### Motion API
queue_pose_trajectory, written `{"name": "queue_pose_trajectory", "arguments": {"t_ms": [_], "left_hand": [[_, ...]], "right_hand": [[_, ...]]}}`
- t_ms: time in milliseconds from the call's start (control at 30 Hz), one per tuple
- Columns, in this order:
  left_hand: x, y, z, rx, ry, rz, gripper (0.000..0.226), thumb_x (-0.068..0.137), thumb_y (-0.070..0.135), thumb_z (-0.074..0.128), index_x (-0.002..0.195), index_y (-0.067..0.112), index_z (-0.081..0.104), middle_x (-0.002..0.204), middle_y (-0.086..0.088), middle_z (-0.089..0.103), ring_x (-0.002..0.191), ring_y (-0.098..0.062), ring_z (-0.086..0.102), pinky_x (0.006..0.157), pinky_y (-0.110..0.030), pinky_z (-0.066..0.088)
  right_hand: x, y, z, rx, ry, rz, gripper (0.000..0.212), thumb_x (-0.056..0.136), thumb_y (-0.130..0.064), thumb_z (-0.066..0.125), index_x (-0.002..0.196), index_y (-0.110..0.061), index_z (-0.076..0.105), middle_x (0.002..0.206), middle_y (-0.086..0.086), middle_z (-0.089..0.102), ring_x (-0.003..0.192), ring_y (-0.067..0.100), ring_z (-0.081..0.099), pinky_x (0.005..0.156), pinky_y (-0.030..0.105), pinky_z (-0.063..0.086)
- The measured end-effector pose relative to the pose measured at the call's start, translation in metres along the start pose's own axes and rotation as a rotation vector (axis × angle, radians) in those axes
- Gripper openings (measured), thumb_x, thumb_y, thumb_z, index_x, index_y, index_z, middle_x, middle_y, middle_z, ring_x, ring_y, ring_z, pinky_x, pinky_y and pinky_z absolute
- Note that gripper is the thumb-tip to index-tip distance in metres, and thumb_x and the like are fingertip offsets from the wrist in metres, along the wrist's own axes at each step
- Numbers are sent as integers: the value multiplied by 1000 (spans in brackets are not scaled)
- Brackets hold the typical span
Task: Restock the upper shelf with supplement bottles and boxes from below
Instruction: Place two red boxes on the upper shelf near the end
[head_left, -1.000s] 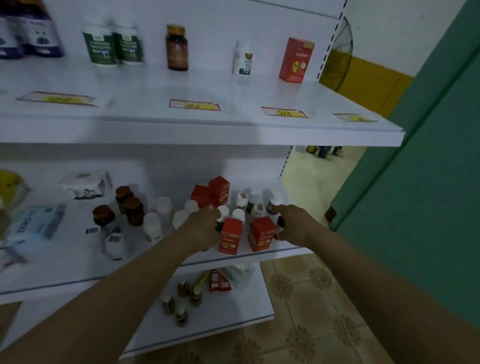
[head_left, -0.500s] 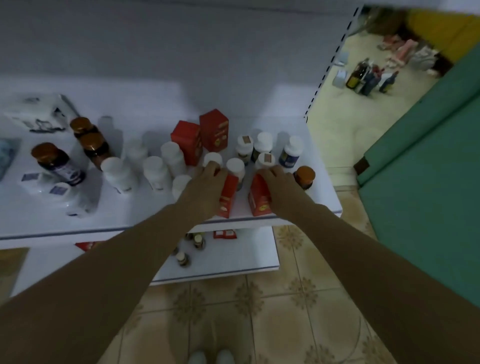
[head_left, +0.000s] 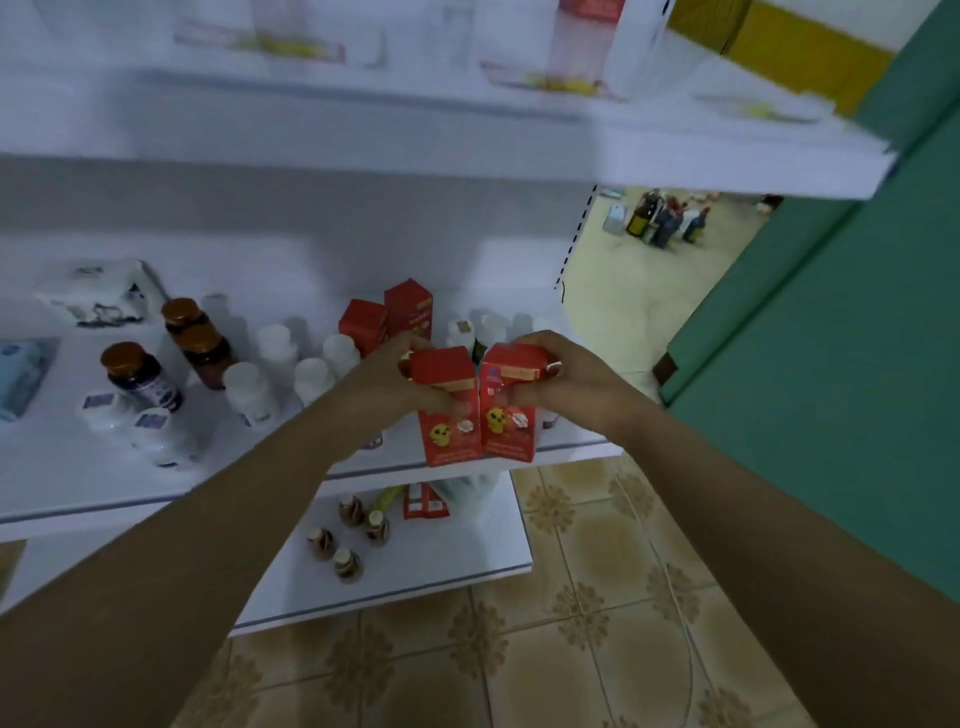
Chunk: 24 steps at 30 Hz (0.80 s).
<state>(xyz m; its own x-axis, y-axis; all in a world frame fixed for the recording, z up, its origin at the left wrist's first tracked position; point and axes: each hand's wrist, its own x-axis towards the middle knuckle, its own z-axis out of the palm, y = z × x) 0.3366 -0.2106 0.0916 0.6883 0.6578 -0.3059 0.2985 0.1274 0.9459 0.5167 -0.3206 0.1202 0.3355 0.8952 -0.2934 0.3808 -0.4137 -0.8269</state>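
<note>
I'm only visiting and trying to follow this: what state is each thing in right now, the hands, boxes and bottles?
left hand: grips the left red box
right hand: grips the right red box
left red box: upright, closed, touching the right red box
back red boxes: upright on the middle shelf, closed
amber bottles: upright, capped
white bottles: upright, capped
</note>
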Motion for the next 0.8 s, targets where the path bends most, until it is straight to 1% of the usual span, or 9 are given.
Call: {"name": "queue_pose_trajectory", "arguments": {"t_ms": [100,167,267,333,467,533,633,733,800], "left_hand": [[-34,37,0,-143,-57,63,61,63,13,83,116,15,53,112,-10,67,102,-27,66,90,-39,52],[-58,63,4,-212,-76,111,55,61,25,85,106,15,55,104,-13,69,96,-31,66,84,-40,49],[-86,103,6,-242,-91,179,60,65,37,79,112,10,54,104,-16,70,91,-33,68,77,-41,55],[-105,135,9,-232,-110,233,67,67,35,80,122,9,53,110,-16,69,93,-33,69,79,-43,58],[-138,195,11,-174,-138,369,61,71,37,76,122,10,57,113,-17,69,104,-37,66,96,-52,49],[-151,223,12,-127,-159,426,56,73,38,73,120,11,60,113,-16,69,107,-39,64,96,-51,49],[-165,256,11,-111,-124,472,63,68,37,77,121,10,59,112,-14,70,104,-36,67,94,-52,50],[-172,277,9,-97,-106,511,60,71,34,78,123,11,57,110,-11,72,102,-32,68,93,-50,52],[-176,287,10,-90,-95,527,55,73,32,76,121,12,59,107,-8,73,99,-29,70,91,-45,54]], "right_hand": [[-32,-29,-12,145,33,-17,51,73,-24,80,117,-19,54,92,-7,67,82,10,67,71,24,50],[-53,-49,-19,187,50,-62,46,71,-36,79,108,-17,59,89,-2,74,84,17,72,83,34,54],[-85,-84,-33,262,101,-150,66,63,-54,76,114,-14,61,101,5,74,94,24,72,97,45,51],[-104,-110,-45,299,94,-228,63,71,-53,71,118,-12,61,107,10,72,99,29,70,98,48,50],[-138,-161,-73,360,128,-362,63,75,-49,69,122,-8,59,117,18,67,109,39,63,102,52,45],[-154,-182,-85,372,151,-425,57,78,-44,68,121,-8,59,119,19,65,113,40,60,103,53,43],[-174,-207,-98,375,208,-481,48,80,-38,68,116,-8,61,111,15,69,106,33,64,103,49,45],[-188,-223,-109,390,233,-521,51,81,-36,68,120,-4,59,115,16,68,108,33,64,101,46,48],[-195,-229,-114,389,238,-532,46,84,-33,66,118,-4,60,110,14,70,99,29,68,96,42,52]]}}
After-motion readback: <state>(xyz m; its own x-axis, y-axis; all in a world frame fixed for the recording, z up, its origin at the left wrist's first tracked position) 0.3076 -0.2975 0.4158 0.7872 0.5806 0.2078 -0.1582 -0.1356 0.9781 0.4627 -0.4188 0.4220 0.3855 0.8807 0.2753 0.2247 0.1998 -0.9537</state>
